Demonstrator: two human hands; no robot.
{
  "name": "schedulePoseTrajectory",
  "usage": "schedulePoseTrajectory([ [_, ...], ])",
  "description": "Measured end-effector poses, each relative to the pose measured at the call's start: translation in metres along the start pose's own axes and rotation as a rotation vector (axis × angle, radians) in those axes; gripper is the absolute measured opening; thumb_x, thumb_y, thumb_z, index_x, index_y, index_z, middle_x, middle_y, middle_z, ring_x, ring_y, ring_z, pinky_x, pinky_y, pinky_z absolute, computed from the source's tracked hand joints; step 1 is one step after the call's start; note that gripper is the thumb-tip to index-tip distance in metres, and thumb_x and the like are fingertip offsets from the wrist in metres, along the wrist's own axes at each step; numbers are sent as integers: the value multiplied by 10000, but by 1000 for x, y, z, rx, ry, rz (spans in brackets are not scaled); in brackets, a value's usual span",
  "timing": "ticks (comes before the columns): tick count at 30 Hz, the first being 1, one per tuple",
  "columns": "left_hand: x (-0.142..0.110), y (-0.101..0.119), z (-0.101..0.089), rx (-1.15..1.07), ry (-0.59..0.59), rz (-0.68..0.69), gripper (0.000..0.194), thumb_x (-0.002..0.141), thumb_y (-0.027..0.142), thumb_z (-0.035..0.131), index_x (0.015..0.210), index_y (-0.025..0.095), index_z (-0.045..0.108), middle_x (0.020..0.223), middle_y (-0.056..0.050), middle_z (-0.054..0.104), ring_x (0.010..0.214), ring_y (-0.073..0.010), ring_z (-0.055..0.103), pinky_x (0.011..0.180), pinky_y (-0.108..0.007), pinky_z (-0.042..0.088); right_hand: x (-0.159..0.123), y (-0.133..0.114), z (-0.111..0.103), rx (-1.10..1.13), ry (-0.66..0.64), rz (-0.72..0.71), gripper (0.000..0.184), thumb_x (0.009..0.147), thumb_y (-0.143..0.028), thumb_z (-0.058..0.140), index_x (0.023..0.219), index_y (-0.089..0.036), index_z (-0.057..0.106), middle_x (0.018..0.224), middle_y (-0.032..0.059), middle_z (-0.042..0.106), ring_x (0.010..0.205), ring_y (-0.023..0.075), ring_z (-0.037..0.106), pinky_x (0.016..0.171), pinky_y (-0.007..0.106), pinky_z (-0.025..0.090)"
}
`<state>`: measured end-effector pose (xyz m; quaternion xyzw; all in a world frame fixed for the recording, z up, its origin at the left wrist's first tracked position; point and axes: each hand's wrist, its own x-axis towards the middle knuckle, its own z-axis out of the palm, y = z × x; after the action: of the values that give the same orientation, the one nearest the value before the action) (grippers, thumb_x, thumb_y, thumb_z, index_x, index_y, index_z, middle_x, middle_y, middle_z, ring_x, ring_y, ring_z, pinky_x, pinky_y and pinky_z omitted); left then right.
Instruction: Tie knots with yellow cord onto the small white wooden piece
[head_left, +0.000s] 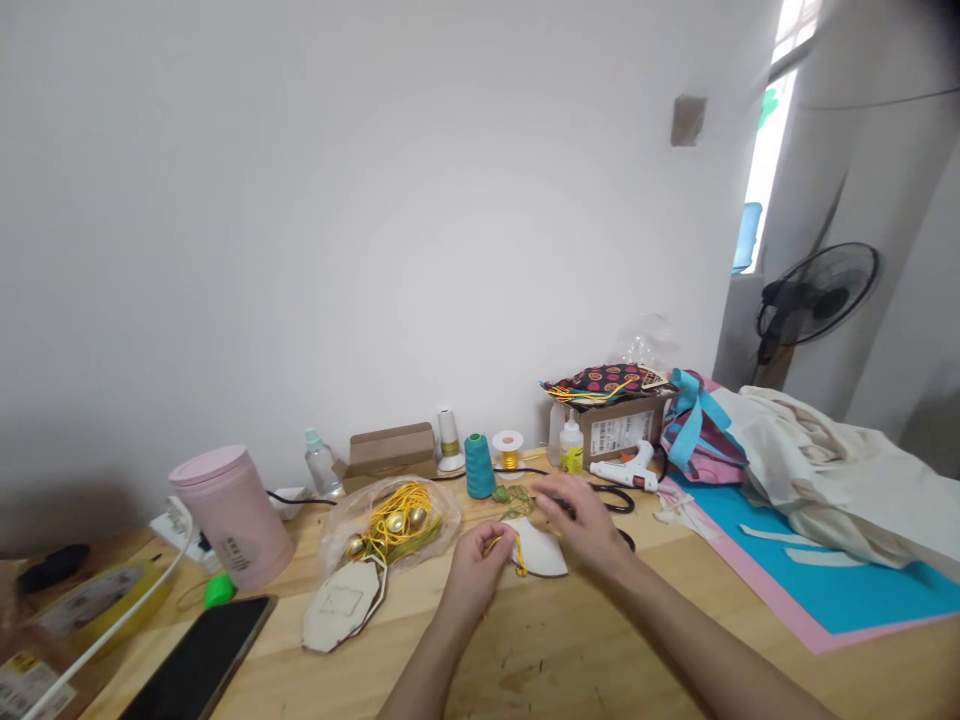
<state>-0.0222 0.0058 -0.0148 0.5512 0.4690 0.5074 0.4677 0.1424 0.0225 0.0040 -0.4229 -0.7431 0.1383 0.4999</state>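
Note:
My left hand [482, 562] is closed, its thumb and fingers pinching a yellow cord [520, 560] at the left edge of a white fan-shaped piece [541, 550]. The cord hangs in a small knot over that piece. Above the piece's right side, my right hand [581, 520] is held with bent fingers apart; I see nothing gripped in it. Just beyond its fingertips lies a tangle of green thread [514, 497]. Black-handled scissors [621, 499] lie behind the right hand, partly hidden by it.
Left of my hands are a plastic bag of yellow cords and gold bells [401, 520], pale wooden plates [341, 607], a phone [199, 660] and a pink canister [236, 515]. Behind stand a teal thread cone [478, 465], a glue bottle [571, 447] and a glue gun [626, 470]. Blue sheets [862, 590] lie right.

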Motion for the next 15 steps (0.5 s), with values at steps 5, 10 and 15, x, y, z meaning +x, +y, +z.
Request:
schedulePoseTrajectory([
  [5,2,-2,-3,-58,-92,21,207,612,324,607,642,119,617,561,0,594,539,-117,499,548,-212,372,-14,-8,22,128,-346,23,285,737,-317,500,982,-197,584,856,43,624,769,170,539,696,276,396],
  [10,2,-4,-2,-55,-107,-1,229,601,340,617,593,112,627,472,17,556,473,-104,471,501,-203,349,-13,4,26,156,-452,127,220,728,-305,499,777,-149,647,624,3,559,561,109,464,489,190,340],
  [15,1,-2,-1,-41,-134,6,243,614,352,605,591,111,627,462,24,537,463,-93,456,492,-195,343,-11,3,21,52,-450,126,216,713,-285,503,652,-142,653,536,-21,477,502,82,384,442,175,271],
])
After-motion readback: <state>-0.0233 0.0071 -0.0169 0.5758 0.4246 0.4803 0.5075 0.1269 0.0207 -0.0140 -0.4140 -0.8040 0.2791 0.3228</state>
